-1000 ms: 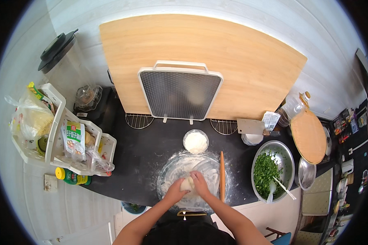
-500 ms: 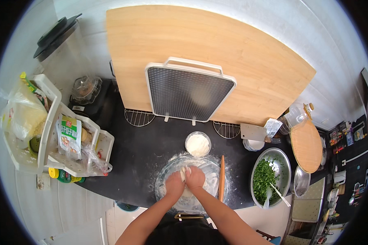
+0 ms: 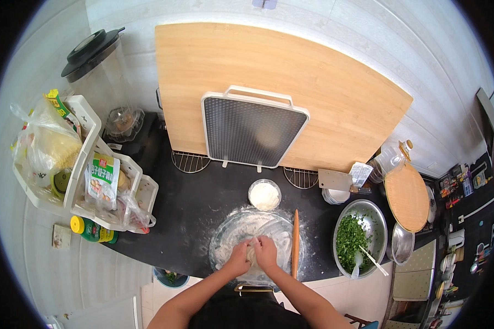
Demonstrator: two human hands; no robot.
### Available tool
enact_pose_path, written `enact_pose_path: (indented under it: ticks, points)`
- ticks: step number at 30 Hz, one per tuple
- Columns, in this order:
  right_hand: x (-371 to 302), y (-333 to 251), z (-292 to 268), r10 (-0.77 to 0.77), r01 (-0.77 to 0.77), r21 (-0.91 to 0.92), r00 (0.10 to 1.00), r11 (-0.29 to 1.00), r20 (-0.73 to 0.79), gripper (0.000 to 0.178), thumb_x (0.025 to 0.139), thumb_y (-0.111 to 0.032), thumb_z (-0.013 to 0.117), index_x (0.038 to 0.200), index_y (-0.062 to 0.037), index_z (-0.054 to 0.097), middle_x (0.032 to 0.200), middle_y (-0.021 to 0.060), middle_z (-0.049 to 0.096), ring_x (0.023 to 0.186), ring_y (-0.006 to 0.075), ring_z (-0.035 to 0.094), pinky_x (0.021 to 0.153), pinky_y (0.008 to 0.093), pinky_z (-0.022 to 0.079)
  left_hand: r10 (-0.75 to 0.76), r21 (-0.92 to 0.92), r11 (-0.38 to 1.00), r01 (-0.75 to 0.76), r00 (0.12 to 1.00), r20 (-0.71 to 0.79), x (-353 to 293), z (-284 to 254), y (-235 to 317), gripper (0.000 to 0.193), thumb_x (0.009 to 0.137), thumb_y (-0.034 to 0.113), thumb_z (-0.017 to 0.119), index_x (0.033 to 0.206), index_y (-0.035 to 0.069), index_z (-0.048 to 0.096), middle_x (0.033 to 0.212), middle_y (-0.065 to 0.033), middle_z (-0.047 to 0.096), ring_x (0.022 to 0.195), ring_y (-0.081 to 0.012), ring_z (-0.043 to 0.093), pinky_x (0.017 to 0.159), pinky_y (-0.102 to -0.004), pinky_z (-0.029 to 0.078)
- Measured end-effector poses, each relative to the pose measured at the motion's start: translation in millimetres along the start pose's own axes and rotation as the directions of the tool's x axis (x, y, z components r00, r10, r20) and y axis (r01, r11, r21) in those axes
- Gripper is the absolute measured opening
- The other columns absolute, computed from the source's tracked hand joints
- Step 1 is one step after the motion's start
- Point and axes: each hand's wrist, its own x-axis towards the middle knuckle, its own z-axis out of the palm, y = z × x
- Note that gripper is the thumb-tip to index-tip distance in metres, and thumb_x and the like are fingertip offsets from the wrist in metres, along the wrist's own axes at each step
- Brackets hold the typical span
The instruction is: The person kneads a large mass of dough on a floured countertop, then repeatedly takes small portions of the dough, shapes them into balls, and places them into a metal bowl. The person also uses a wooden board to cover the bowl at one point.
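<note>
My left hand (image 3: 238, 260) and my right hand (image 3: 265, 252) meet low over a round, clear glass board (image 3: 277, 225) dusted with flour. Both are closed, fingers curled inward, around a pale piece of dough (image 3: 251, 254) that shows partly between them. Most of the dough is hidden by the fingers. Just beyond the board stands a small clear bowl of flour (image 3: 264, 195). A slim wooden rolling pin (image 3: 296, 244) lies along the board's right side, pointing away from me.
On the right sit a steel bowl (image 3: 380, 230) of chopped greens with a spoon and chopsticks, a cleaver (image 3: 335, 180) and a round wooden board (image 3: 407, 197). A large wooden board (image 3: 335, 98) and a framed dark board (image 3: 252, 129) lean at the back. White bins (image 3: 93, 129) stand left.
My hands have come down slightly, nearer me, and still grip the dough. The view has tilted a little, shifting the surroundings.
</note>
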Motion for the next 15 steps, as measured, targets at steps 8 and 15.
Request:
enact_pose_path:
  ticks: [8,15]
  points:
    - [3.2,22.8,26.1,-0.474,0.432,-0.277,0.874,0.859,-0.106,0.022,0.081,-0.028,0.055,0.086,-0.0068,0.059,0.082,0.0148,0.059,0.079,0.0338,0.055,0.071,0.0424,0.044,-0.224,0.313,0.919,0.241,0.97,-0.09,6.2,-3.5,-8.6,0.031,0.069,0.017,0.063,0.092,0.001,0.051,0.091,-0.0191,0.054,0.089,-0.0371,0.052,0.075,-0.0449,0.043]
    - [45.7,10.1,26.6,-0.037,0.02,-0.424,0.999,0.906,-0.034,0.032,0.087,-0.036,0.049,0.077,-0.0071,0.059,0.075,0.0131,0.061,0.071,0.0309,0.058,0.062,0.04,0.045,-0.258,0.218,0.942,0.256,0.966,-0.02,18.6,-8.4,-29.3,0.041,0.068,0.022,0.068,0.1,0.0,0.052,0.099,-0.02,0.054,0.095,-0.0382,0.052,0.081,-0.0438,0.044]
